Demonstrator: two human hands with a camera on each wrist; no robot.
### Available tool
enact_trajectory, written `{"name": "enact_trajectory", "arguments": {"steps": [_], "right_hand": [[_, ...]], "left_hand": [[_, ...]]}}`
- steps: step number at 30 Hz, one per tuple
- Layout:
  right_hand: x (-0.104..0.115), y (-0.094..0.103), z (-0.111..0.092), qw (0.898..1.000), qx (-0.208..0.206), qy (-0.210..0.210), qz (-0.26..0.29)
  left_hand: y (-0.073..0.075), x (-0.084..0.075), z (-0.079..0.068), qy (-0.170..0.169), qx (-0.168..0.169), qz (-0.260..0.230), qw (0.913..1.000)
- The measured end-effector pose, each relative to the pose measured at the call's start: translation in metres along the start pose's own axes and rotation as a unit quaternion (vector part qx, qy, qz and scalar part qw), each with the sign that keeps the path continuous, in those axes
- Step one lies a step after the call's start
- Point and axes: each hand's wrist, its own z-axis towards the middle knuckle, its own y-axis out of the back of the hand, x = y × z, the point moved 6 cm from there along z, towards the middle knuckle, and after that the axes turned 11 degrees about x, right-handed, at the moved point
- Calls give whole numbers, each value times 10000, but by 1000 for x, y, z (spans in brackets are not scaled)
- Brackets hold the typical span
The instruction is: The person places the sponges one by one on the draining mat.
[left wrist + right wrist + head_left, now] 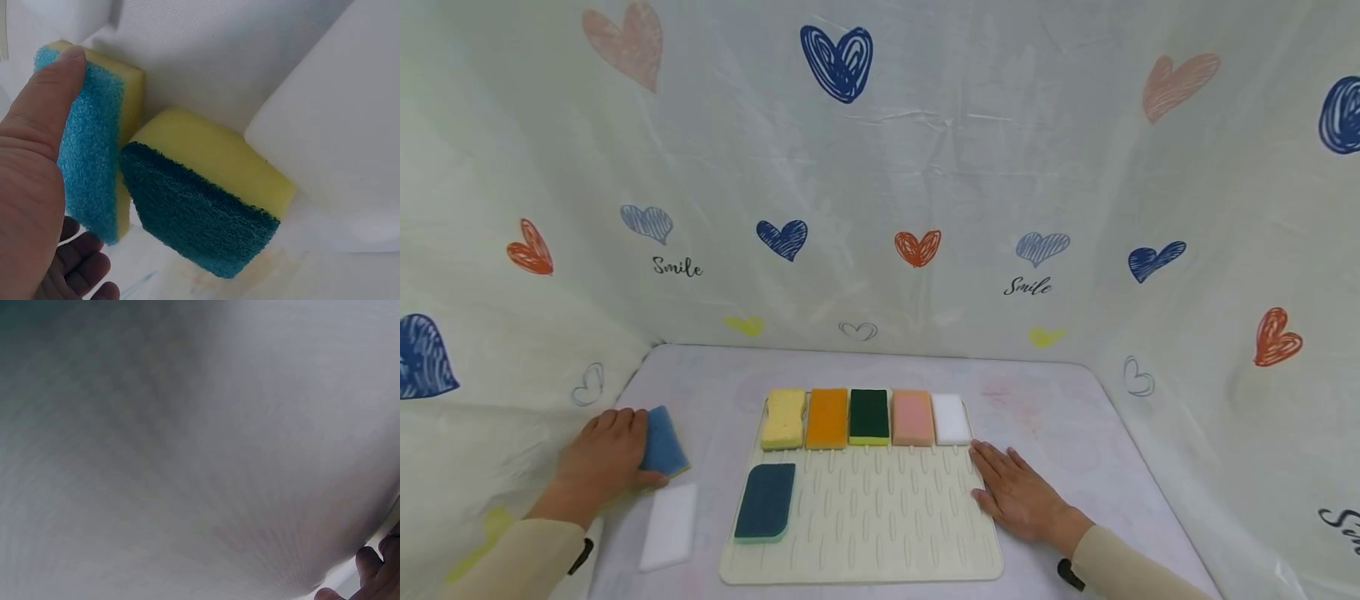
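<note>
At the table's left side my left hand (606, 454) grips a blue-faced sponge (662, 442) with a yellow body. In the left wrist view, the thumb (53, 87) lies over one end of the light blue scouring face, with the other fingers curled by its far end. A yellow sponge with a dark green scouring face (203, 209) lies right beside it, largely hidden from the head view. My right hand (1022, 496) rests with extended fingers at the right edge of a ribbed cream mat (887, 517). The right wrist view is mostly blurred surface.
Along the mat's far edge sit yellow (783, 419), orange (827, 418), dark green (869, 416), pink (913, 417) and white (951, 419) sponges. A dark blue sponge (765, 502) lies at the mat's left. A white block (669, 527) lies left of the mat. Heart-printed sheeting (865, 175) surrounds the table.
</note>
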Motion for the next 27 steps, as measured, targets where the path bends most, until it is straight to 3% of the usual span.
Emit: {"name": "enact_trajectory", "arguments": {"steps": [4, 11, 17, 21, 27], "right_hand": [[1, 1, 0, 10000, -48, 31, 2], [0, -1, -1, 10000, -63, 19, 21], [1, 1, -2, 10000, 2, 22, 43], [1, 2, -2, 10000, 47, 14, 16], [1, 0, -2, 10000, 42, 12, 49]], "left_hand": [[-2, 0, 2, -5, -176, -66, 9998], [-5, 0, 2, 128, 23, -262, 9996], [-5, -5, 2, 76, -18, -256, 9996], [-6, -6, 2, 16, -273, -138, 9995], [3, -6, 8, -304, -1122, 97, 9932]]}}
